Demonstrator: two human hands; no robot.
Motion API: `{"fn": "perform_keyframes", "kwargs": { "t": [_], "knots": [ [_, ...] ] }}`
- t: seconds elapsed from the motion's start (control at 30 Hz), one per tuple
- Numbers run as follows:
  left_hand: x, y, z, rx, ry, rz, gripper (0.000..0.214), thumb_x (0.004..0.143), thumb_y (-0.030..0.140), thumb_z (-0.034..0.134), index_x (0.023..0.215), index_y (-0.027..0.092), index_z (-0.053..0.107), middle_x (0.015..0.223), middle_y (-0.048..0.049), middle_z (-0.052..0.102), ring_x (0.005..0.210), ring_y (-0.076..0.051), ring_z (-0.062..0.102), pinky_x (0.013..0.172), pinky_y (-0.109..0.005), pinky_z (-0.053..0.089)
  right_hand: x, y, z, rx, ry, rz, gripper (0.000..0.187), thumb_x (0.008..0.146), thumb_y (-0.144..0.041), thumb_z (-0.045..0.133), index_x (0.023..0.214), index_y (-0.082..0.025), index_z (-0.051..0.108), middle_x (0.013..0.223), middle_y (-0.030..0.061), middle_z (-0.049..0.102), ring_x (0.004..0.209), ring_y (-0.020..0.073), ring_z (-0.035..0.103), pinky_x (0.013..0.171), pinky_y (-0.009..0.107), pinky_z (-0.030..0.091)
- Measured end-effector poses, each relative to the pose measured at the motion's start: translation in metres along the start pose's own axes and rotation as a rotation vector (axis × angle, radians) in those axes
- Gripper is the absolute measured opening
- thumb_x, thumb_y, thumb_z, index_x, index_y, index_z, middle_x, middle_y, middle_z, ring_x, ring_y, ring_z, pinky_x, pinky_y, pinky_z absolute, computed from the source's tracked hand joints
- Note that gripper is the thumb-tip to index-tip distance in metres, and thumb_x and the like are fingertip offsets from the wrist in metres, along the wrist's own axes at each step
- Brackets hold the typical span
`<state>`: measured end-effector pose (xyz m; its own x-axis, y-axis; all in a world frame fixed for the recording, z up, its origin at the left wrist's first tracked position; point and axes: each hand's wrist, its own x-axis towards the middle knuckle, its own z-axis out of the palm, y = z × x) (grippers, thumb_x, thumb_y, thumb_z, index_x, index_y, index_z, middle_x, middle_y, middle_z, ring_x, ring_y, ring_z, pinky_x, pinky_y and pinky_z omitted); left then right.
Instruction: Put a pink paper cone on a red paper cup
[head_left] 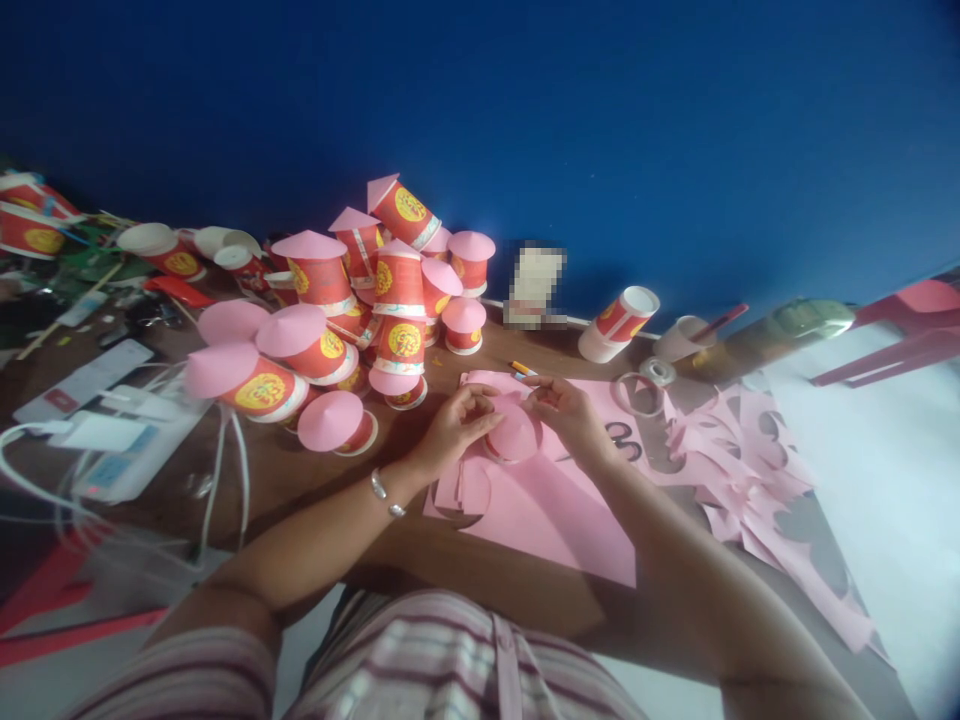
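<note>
Pink paper makes the cone (517, 430), which sits at the middle of my clock, with 12 toward the wall (645, 140). It lies above the pink sheet (570, 520), and a bit of cup rim (498, 455) seems to peep out under it at 7 o'clock. The left hand (454, 428) is at the cone's 10 o'clock edge, with thumb and fingers pinched on the paper. The right hand (576, 412) is at 1 o'clock with its fingertips close together; I cannot tell if they grip the paper. To do this bit well, I think soft fingers are best, since thin paper bends fast. It would help to keep the tip over the cup's middle and press the same all round, so the edge sits even. The scissors (622, 441) are near, at 3 o'clock, and are best left alone for now. At 10 o'clock, red cups (409, 372) in a pile wear pink cones and show a round yellow mark (405, 340), but I cannot read it. The power strip (124, 480) at 9 o'clock has a blue label (112, 468), too blurry to read. I find no brand.
</note>
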<state>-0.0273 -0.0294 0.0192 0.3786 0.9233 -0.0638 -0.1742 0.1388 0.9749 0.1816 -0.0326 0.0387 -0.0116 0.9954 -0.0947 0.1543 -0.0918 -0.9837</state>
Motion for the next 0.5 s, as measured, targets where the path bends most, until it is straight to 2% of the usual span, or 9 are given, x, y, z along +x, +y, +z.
{"fn": "perform_keyframes", "kwargs": {
  "t": [0.2,0.4,0.5],
  "knots": [
    [-0.001,0.002,0.001,0.005,0.014,-0.009,0.042,0.081,0.042,0.079,0.111,0.017,0.062,0.082,0.0023,0.056,0.077,-0.013,0.053,0.078,-0.028,0.041,-0.005,0.000,-0.001,-0.084,0.043,-0.043,0.041,0.077,-0.041,0.075,0.112,-0.019,0.069,0.084,0.0020,0.070,0.090,0.0226,0.070,0.090,0.042,0.053],
    [-0.001,0.006,0.001,-0.011,0.037,-0.009,0.038,0.082,0.043,0.078,0.107,0.017,0.063,0.080,0.0018,0.057,0.077,-0.014,0.052,0.078,-0.029,0.040,-0.010,0.021,-0.010,-0.052,0.142,-0.123,0.041,0.083,-0.047,0.074,0.112,-0.019,0.067,0.087,0.0045,0.073,0.085,0.0231,0.072,0.088,0.044,0.055],
    [0.000,0.005,0.000,-0.006,0.060,-0.005,0.038,0.084,0.043,0.076,0.108,0.017,0.064,0.080,0.0015,0.058,0.078,-0.015,0.054,0.081,-0.030,0.041,-0.018,0.029,-0.014,-0.021,0.202,-0.154,0.039,0.088,-0.048,0.072,0.116,-0.021,0.065,0.098,0.0077,0.076,0.094,0.0248,0.073,0.089,0.045,0.057]
  ]
}}
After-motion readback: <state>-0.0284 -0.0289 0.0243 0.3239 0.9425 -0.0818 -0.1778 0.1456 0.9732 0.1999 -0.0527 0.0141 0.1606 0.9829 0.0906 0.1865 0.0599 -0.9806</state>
